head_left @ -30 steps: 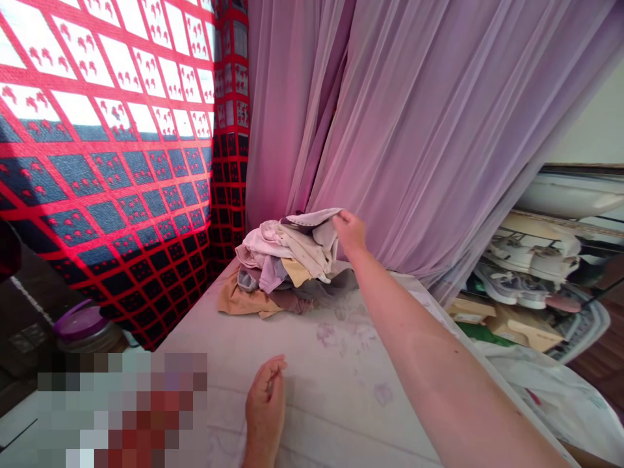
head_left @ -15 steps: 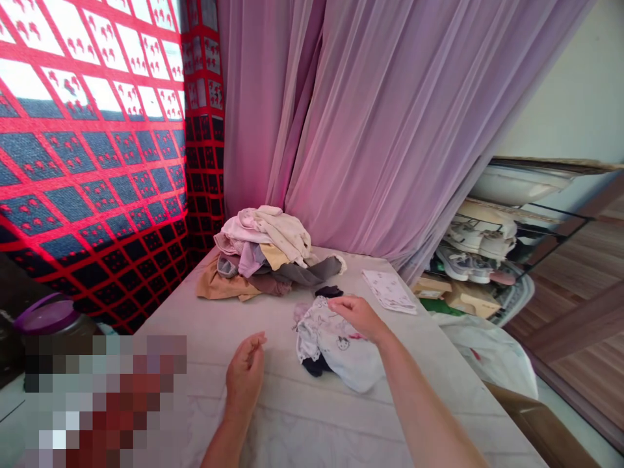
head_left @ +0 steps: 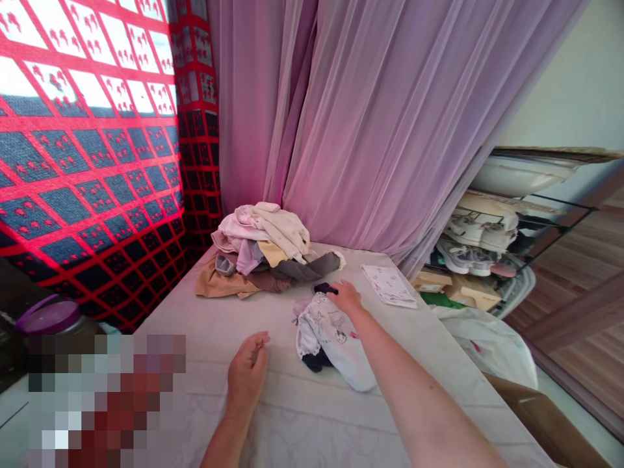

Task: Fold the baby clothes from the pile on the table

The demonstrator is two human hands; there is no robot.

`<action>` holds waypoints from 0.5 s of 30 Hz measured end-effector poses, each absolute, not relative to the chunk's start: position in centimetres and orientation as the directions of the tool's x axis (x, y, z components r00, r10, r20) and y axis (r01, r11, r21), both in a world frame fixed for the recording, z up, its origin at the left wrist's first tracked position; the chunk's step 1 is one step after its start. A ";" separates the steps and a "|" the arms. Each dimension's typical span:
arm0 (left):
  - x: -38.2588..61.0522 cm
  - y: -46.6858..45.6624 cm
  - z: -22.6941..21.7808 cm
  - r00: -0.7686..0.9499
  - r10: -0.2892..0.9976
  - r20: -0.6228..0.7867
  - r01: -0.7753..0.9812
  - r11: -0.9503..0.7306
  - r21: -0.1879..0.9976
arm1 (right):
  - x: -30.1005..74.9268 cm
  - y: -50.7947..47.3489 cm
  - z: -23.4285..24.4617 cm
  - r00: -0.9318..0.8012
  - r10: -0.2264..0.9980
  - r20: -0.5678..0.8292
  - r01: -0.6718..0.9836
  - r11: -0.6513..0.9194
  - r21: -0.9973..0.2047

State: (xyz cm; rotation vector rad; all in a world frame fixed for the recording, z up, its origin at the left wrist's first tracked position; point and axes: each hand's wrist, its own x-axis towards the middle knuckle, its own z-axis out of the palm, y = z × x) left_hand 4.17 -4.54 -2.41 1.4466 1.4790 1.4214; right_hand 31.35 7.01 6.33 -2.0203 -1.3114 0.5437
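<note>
The right hand (head_left: 345,298) reaches forward, narrowly closed, its fingertips (head_left: 332,292) touching a small dark cloth (head_left: 322,288); whether it grips the cloth cannot be told. Just below that hand lies a white printed garment (head_left: 329,341), with a dark piece (head_left: 316,362) showing under its edge. The left hand (head_left: 247,374) is empty and loosely curled, well apart from the garment, above a white mattress (head_left: 292,422).

Behind the hands sits a clothes pile (head_left: 263,257) in cream, mauve, tan and grey, near the dark cloth. To the right lies a printed paper (head_left: 389,286).

A mauve curtain (head_left: 370,117) hangs behind the mattress, beside a red-and-navy cloth (head_left: 88,143). Further right, a rack (head_left: 507,244) holds shoes (head_left: 468,257) and a basin (head_left: 519,175). Lower left, a purple-lidded jar (head_left: 49,316) stands beside a blurred patch (head_left: 104,400).
</note>
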 end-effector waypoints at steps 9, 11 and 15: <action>4.0 -4.5 -2.4 -0.182 0.949 0.257 0.318 -0.191 0.929 | 32.0 4.9 15.8 0.484 0.869 0.105 -0.089 0.169 -0.982; 4.0 -4.6 -1.9 -0.147 0.953 0.266 0.332 -0.206 0.921 | 32.4 2.4 18.7 0.450 0.883 0.136 -0.300 0.293 -0.908; 5.2 -5.6 -0.5 -0.034 0.968 0.251 0.283 -0.231 0.931 | 33.4 -2.7 23.7 0.339 0.894 0.292 -0.366 0.411 -0.835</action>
